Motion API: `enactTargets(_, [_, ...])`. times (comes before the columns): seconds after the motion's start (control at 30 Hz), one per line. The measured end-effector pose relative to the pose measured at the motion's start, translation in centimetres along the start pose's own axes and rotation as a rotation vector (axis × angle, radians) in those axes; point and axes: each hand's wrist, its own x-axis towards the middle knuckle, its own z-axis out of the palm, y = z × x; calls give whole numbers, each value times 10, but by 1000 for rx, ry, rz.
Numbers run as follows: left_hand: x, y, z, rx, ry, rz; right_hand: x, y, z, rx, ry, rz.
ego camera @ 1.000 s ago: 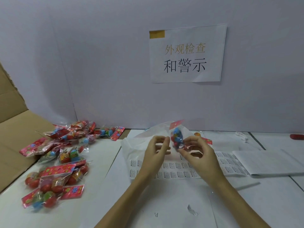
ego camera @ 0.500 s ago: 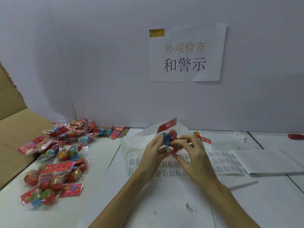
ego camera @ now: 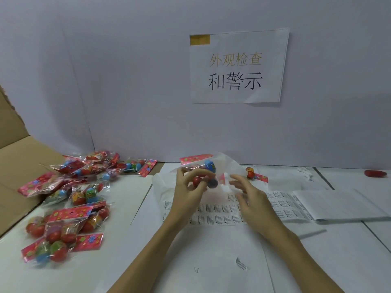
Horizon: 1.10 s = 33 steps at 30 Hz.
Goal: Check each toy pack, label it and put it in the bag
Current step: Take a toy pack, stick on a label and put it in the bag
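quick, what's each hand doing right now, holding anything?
Left hand: grips the toy pack.
Right hand: open, fingers relaxed, holding nothing, beside the pack.

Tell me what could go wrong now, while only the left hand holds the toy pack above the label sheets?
1. The left hand alone pinches the toy pack; the slippery film might slide from that grip.
2. The right hand hovers open over the label sheets; several labels might lift together.
3. Another toy pack already lies in the white bag, so this one could follow it unlabelled.
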Motion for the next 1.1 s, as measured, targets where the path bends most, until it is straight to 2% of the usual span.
enactTargets(0.13, [-1, -8, 0, 320, -25, 200, -1, 9, 1, -169, -111, 3])
enactTargets(0.33, [-9, -25, 7, 660, -197, 296, 4, 7, 1, -217, -45, -74])
enactTargets(0.53, [-10, -29, 6, 713, -240, 350, 3, 6, 2, -208, -70, -73])
enactTargets(0.87, [-7, -34, 6, 778, -211, 370, 4, 6, -4, -141, -84, -91])
enactTargets(1.1, [-3, -34, 2, 810, -240, 305, 6, 14, -9, -6, -118, -42])
